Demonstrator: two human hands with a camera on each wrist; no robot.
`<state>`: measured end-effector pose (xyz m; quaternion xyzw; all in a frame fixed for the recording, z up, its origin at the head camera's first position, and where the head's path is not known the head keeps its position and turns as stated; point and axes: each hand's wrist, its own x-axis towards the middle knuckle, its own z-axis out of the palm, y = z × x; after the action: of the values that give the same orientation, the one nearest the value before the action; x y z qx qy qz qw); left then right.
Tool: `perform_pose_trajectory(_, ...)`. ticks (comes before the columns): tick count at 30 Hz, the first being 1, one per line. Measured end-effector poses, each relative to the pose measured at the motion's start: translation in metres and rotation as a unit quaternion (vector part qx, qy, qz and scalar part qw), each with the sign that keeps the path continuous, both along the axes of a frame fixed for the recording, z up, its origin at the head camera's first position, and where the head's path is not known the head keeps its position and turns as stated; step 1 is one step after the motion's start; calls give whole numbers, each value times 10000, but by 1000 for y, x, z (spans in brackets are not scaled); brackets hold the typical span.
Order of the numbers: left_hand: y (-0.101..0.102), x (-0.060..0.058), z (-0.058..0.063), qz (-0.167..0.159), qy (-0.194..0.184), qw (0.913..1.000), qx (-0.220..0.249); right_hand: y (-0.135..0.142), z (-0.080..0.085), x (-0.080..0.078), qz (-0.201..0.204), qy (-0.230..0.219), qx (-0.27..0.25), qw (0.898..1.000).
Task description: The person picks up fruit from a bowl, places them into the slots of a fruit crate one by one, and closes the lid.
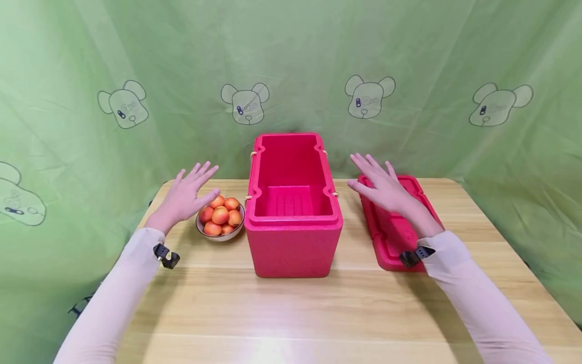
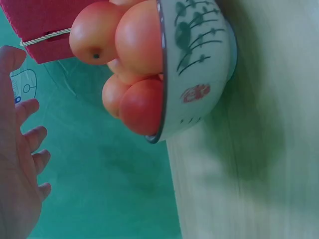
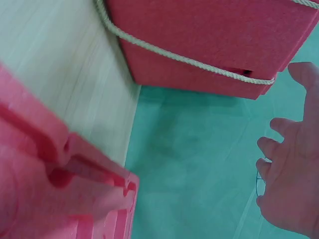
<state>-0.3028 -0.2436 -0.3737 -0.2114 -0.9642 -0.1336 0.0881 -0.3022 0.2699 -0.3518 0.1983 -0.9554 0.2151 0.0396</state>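
Head view: on the wooden table (image 1: 291,313), an open pink box (image 1: 294,253) is set at centre. Left hand (image 1: 184,194), fingers spread, is held near a bowl (image 1: 221,238) heaped with orange-red fruit (image 1: 221,215), placed just beside the box. Right hand (image 1: 381,188), fingers likewise spread, is raised above a pink lid (image 1: 390,250) laid on the other side. Pale rope (image 3: 184,59) is seen along the box's side

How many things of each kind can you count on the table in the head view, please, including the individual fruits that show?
Red foam box: 1
Red foam lid: 1
Patterned enamel-style bowl: 1
Orange-red fruits: 7 visible; more may be hidden
Total visible: 10
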Motion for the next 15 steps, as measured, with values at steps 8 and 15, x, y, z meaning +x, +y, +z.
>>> perform_pose_trajectory(8,3,1,-14,-383,246,9985,305,-14,11,0,400,-131,-1029,9938)
perform_pose_trajectory(15,9,6,-23,-891,493,9933,546,-30,14,1,782,-180,-1819,9800)
